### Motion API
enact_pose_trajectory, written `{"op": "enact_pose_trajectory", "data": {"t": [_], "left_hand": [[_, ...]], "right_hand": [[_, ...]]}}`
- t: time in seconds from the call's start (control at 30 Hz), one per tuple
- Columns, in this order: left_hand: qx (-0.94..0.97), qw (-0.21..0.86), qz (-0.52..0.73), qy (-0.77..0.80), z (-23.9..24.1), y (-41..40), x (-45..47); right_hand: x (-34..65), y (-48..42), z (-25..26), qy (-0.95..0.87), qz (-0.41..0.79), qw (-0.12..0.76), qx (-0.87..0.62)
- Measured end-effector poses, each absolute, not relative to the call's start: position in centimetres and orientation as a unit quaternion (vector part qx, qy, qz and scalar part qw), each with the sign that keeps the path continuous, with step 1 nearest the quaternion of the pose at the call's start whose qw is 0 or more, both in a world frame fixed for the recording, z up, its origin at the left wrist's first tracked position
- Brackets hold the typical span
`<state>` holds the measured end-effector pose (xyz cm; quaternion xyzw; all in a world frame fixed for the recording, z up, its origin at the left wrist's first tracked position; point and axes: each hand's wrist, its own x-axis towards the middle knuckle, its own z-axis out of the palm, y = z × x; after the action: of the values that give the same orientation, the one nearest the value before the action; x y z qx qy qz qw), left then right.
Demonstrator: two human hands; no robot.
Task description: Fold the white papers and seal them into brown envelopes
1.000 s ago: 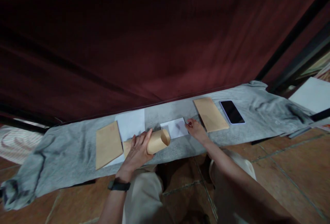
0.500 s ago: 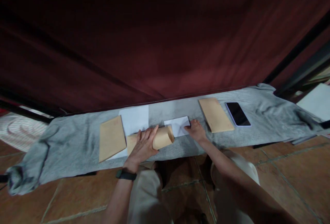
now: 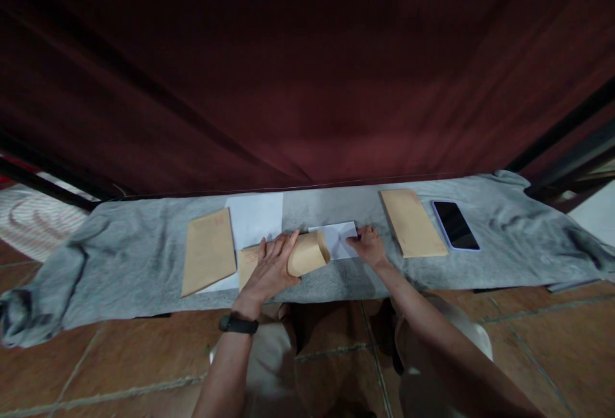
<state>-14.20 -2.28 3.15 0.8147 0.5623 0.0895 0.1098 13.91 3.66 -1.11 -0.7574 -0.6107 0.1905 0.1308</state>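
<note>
We see our left hand (image 3: 273, 268) at the lower centre of the frame, laid over the bowed envelope (image 3: 310, 254), a brown one. The fingers are spread and curved around its body, gripping it so that its mouth stands open in a rounded arch facing right. The near end of this envelope lies flat on the grey cloth (image 3: 120, 258) under the palm. Just right of the open mouth lies the folded white paper (image 3: 337, 238), with its left edge meeting the mouth. Our right hand (image 3: 369, 247) sits at the paper's right edge, fingers drawn together on that edge; the thumb is hidden, so we cannot tell how firm the pinch is. A black wristwatch (image 3: 237, 324) sits on the left wrist. Left of centre, a flat brown envelope (image 3: 209, 250) lies partly over a white sheet (image 3: 254, 218). Right of centre, a second flat brown envelope (image 3: 413, 222) lies just beside a dark-screened phone (image 3: 455, 225); the two are apart. A dark red curtain (image 3: 288, 84) fills the upper frame and a tiled floor (image 3: 96, 367) the lower frame.
</note>
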Motion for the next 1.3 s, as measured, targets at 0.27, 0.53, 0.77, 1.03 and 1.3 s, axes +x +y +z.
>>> {"op": "enact_pose_trajectory", "data": {"t": [0.27,0.53,0.77,1.03,1.3], "left_hand": [[0.821,0.067,0.102,0.558,2.8,-3.1,-14.5],[0.824,0.051,0.105,0.554,2.5,-3.1,-14.7],[0.821,0.053,0.107,0.558,2.6,-3.1,-14.6],[0.816,0.123,0.080,0.559,2.6,-2.0,-14.7],[0.817,0.133,0.079,0.555,2.4,-1.8,-14.7]], "right_hand": [[13.0,3.5,-0.9,-0.600,0.177,0.128,-0.770],[13.7,4.0,-0.8,-0.583,0.269,0.202,-0.739],[16.4,4.2,0.0,-0.578,0.275,0.261,-0.722],[19.9,3.6,0.5,-0.563,0.291,0.363,-0.683],[20.4,3.8,0.6,-0.553,0.379,0.432,-0.603]]}}
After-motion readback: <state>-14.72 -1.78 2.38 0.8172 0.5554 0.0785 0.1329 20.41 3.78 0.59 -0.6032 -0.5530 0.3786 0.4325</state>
